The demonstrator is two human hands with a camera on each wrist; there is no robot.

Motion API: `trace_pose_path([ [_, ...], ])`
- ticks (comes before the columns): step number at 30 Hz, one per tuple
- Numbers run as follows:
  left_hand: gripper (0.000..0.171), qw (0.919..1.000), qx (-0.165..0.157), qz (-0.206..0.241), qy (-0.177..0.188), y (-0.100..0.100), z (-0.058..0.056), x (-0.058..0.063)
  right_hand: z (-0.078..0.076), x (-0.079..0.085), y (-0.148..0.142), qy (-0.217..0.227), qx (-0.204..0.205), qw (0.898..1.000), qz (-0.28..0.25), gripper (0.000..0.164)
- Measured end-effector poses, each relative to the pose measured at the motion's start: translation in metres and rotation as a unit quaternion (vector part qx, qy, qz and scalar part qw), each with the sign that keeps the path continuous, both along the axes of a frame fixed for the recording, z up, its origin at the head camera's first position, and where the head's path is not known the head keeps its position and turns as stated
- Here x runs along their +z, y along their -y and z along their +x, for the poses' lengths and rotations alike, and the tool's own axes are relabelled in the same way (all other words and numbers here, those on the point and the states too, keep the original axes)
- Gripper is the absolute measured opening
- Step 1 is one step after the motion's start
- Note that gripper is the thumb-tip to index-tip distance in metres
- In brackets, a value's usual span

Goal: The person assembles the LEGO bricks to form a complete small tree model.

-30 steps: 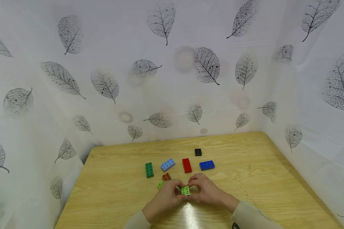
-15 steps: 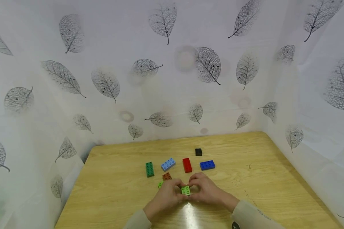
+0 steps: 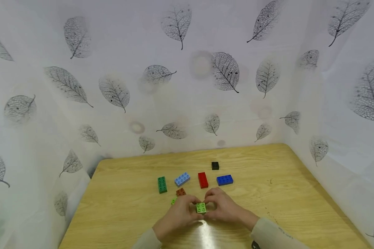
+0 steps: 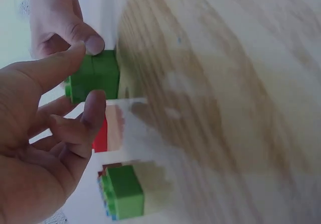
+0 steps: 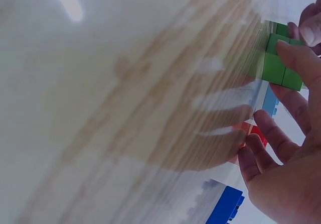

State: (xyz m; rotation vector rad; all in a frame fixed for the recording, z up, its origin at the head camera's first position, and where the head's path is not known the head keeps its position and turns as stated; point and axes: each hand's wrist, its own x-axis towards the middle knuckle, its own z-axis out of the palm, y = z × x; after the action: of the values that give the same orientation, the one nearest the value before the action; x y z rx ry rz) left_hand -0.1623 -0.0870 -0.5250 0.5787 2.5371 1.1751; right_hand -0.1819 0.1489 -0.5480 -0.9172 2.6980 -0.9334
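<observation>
Between both hands, close over the near middle of the wooden table (image 3: 118, 214), is a light green stack of toy building bricks (image 3: 201, 208), studs up. A seam (image 5: 284, 73) runs through it in the right wrist view, where one brick sits upon another. My left hand (image 3: 179, 214) pinches it from the left with thumb and fingers. From the right, my right hand (image 3: 225, 207) pinches it with thumb and index finger, the other fingers curled loosely below in its wrist view. Another light green brick (image 4: 125, 191) stands beyond the left hand, mostly hidden by it in the head view.
Behind the hands lie a brown brick (image 3: 181, 192), a dark green brick (image 3: 162, 185), a light blue brick (image 3: 182, 179), a red brick (image 3: 203, 180) and a dark blue brick (image 3: 224, 180). Farther back sits a black brick (image 3: 215, 165). A leaf-print curtain (image 3: 187, 97) surrounds the table.
The light green stack has turned slightly between the fingers, its studded top now squarer to the head view. Both hands stay almost in place, and the other bricks lie as before.
</observation>
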Motion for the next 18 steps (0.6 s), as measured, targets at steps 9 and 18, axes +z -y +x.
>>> trace_pose_path([
  [9,0.041,0.9983,0.004,0.025,-0.053,0.033,-0.005,0.007,0.000,-0.001,-0.002,-0.002,0.006,1.000,0.002,0.035],
  [18,0.039,0.9882,0.042,0.034,-0.143,0.072,-0.005,-0.004,-0.002,-0.002,-0.002,0.008,0.002,1.000,0.006,0.037],
])
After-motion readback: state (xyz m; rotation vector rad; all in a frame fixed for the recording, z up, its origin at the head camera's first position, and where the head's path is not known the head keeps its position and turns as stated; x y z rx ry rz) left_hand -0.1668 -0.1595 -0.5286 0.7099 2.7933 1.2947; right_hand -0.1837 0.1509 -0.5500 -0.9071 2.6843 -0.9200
